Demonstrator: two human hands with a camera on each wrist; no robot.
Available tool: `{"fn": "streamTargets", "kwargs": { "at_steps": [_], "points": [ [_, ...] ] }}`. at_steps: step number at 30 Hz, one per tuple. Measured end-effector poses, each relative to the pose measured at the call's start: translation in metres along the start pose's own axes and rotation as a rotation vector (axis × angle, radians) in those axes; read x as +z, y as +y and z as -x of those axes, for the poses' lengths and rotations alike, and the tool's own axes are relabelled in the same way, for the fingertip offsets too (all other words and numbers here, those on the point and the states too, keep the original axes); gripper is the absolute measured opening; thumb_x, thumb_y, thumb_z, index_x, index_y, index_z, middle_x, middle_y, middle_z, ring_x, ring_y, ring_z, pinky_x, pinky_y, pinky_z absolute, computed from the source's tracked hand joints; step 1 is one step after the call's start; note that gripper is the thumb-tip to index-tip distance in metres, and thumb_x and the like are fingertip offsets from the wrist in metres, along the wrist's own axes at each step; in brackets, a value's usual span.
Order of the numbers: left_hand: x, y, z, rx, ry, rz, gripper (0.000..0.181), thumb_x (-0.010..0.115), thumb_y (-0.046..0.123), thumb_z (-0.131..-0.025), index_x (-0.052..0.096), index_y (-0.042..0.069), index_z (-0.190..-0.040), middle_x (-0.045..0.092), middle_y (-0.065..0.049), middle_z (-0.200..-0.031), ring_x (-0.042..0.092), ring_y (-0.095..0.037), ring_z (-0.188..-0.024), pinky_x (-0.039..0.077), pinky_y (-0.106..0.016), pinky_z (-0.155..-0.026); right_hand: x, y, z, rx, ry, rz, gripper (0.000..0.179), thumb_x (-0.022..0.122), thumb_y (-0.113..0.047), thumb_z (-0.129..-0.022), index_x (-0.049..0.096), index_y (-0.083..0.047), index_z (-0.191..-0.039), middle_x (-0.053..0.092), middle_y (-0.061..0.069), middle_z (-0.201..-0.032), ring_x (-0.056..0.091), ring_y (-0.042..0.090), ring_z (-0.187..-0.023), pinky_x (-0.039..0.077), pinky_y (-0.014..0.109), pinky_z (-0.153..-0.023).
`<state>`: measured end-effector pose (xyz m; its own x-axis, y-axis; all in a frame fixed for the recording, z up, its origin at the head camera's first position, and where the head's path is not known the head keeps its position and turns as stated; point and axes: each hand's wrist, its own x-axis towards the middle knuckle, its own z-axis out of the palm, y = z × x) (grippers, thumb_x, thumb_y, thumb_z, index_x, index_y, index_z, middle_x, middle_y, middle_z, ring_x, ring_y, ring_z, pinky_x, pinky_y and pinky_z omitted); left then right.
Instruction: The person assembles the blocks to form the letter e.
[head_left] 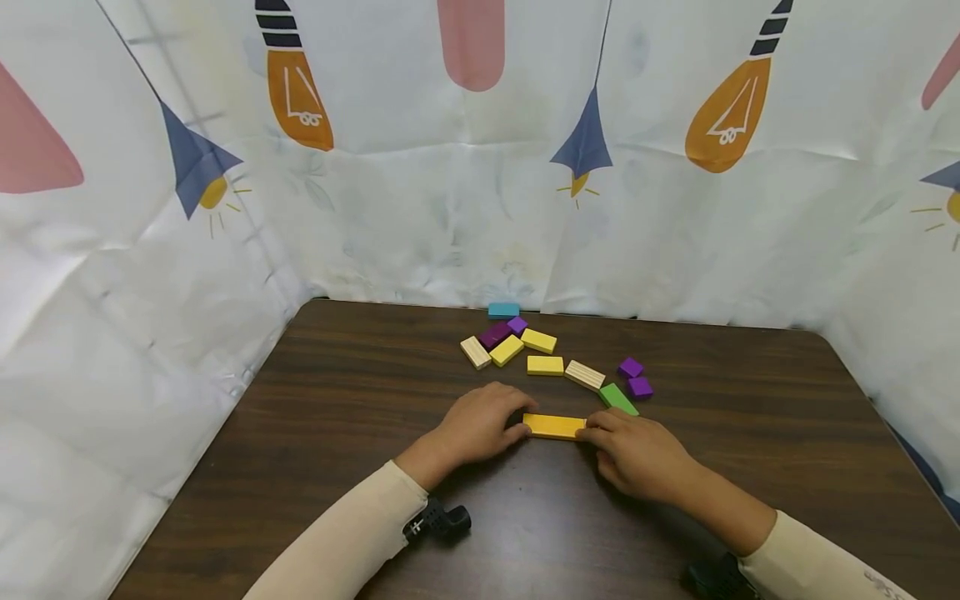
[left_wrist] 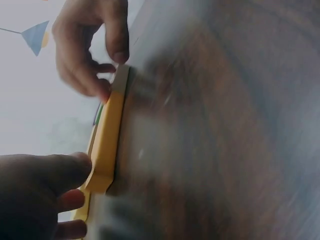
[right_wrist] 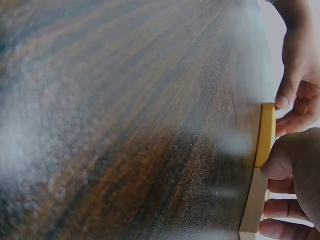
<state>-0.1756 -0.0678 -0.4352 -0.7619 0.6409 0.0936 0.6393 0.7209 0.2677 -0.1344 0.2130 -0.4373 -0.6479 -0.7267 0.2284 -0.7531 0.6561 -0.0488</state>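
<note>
An orange-yellow block (head_left: 553,426) lies lengthwise across the table in front of the person. At its left end, my left hand (head_left: 476,425) pinches it between thumb and fingers. A plain wooden block (right_wrist: 253,202) sits end to end with it, mostly hidden under the right hand in the head view. My right hand (head_left: 641,457) grips this wooden block near the joint, thumb on the near side and fingers beyond. Just behind the right hand lies a green block (head_left: 618,399).
Behind the hands are yellow blocks (head_left: 545,366), plain wooden blocks (head_left: 585,375), purple blocks (head_left: 641,387) and a blue block (head_left: 503,310) at the back edge. A patterned cloth (head_left: 450,208) hangs around the brown table (head_left: 337,375).
</note>
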Motion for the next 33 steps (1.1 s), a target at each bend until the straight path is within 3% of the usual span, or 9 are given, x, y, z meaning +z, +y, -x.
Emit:
{"fn": "streamTargets", "kwargs": {
  "at_steps": [11, 15, 24, 33],
  "points": [
    [-0.016, -0.046, -0.011, -0.216, 0.176, -0.063, 0.036, 0.072, 0.035, -0.097, 0.069, 0.015, -0.127, 0.067, -0.005, -0.124, 0.062, -0.026, -0.116, 0.053, -0.045, -0.095, -0.001, 0.000, 0.001, 0.000, 0.004, -0.004, 0.034, 0.072, -0.009, -0.083, 0.075, -0.012, -0.117, 0.064, 0.001, -0.110, 0.064, 0.018, -0.098, 0.058, 0.037, -0.073],
    [-0.019, -0.063, -0.016, -0.286, 0.205, -0.063, 0.040, 0.074, 0.035, -0.096, 0.068, 0.013, -0.129, 0.065, -0.009, -0.129, 0.061, -0.030, -0.116, 0.053, -0.047, -0.093, -0.001, 0.000, 0.001, 0.005, 0.004, -0.007, 0.033, 0.072, -0.009, -0.084, 0.075, -0.013, -0.117, 0.065, 0.001, -0.111, 0.064, 0.018, -0.099, 0.058, 0.037, -0.072],
    [-0.014, -0.089, -0.021, -0.402, 0.179, -0.048, 0.061, 0.072, 0.049, -0.094, 0.062, 0.008, -0.138, 0.061, -0.014, -0.135, 0.055, -0.035, -0.124, 0.046, -0.052, -0.102, 0.000, 0.000, 0.002, 0.007, 0.009, -0.002, 0.033, 0.073, -0.008, -0.083, 0.075, -0.013, -0.115, 0.065, 0.001, -0.110, 0.064, 0.018, -0.097, 0.058, 0.037, -0.072],
    [-0.012, -0.096, -0.024, -0.452, 0.094, -0.039, 0.075, 0.068, 0.061, -0.090, 0.058, 0.007, -0.142, 0.060, -0.014, -0.137, 0.050, -0.036, -0.128, 0.039, -0.055, -0.108, 0.001, 0.000, 0.002, 0.023, -0.013, -0.015, 0.033, 0.072, -0.009, -0.085, 0.075, -0.014, -0.118, 0.065, 0.001, -0.112, 0.064, 0.018, -0.098, 0.057, 0.036, -0.070]
  ]
}}
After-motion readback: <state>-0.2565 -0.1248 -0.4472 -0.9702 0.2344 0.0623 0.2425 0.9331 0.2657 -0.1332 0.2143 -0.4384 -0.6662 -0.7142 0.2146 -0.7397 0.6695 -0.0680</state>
